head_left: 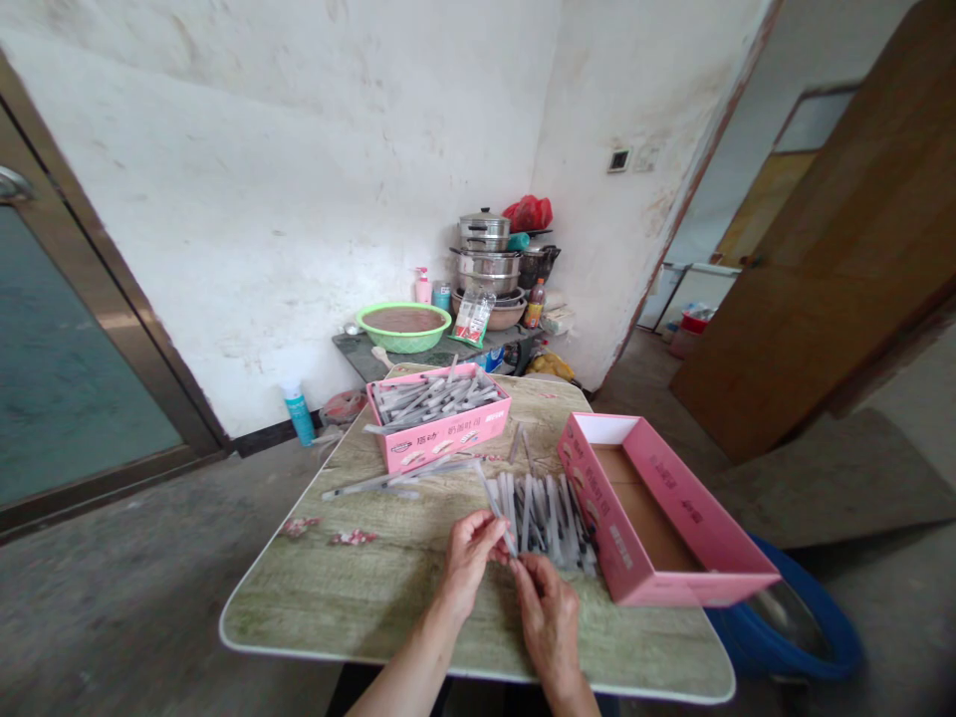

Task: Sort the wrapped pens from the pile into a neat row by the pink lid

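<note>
My left hand (472, 554) is closed around a slim, whitish see-through pen (491, 492), which slants up and away from the fingers. At the pen's near end, the fingertips of my right hand (544, 599) pinch it, close against the left fingers. Just beyond and to the right of my hands lies a row of similar pens (549, 518) with dark parts showing through. A pink box (448, 440) piled with more such pens stands farther back on the left. Several loose pens (373, 482) lie in front of that box.
A second pink box (702, 588) with a bare brown bottom stands at the right of the wood-patterned table (329, 588). Behind the table, a low shelf holds a green basin (407, 341) and stacked pots (487, 264). A blue tub (829, 617) sits on the floor at right.
</note>
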Available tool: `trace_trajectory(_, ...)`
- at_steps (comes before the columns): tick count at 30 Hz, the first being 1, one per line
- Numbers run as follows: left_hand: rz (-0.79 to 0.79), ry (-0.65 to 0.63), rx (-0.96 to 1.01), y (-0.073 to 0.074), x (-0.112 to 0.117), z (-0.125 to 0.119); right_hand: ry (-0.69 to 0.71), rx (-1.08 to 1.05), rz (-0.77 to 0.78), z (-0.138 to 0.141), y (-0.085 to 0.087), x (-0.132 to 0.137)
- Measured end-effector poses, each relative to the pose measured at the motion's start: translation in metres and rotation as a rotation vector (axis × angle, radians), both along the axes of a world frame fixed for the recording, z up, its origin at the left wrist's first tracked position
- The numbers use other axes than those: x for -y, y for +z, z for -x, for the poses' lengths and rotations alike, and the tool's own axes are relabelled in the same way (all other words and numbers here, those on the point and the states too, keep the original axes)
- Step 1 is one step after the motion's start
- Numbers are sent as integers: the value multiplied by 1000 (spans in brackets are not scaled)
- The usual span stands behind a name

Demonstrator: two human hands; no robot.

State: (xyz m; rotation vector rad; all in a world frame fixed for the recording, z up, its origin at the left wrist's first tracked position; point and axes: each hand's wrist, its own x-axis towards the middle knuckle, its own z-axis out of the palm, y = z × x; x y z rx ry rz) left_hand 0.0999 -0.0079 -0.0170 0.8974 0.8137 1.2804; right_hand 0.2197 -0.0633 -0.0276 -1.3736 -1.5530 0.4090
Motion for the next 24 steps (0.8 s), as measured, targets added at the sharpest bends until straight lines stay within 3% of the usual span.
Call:
trace_trajectory(6,-12,20,10,2,0,1,24,89,-5,1,1,-2)
trace_trajectory(12,-17,37,-27,0,0,0,-13,104,-19,1,-6,0)
trace_trajectory(17,-8,43,-30,0,-1,0,-80,65,27,2,-1,-1)
trace_trajectory(24,2,45,-34,3,0,0,-26,135,10,1,-2,-3)
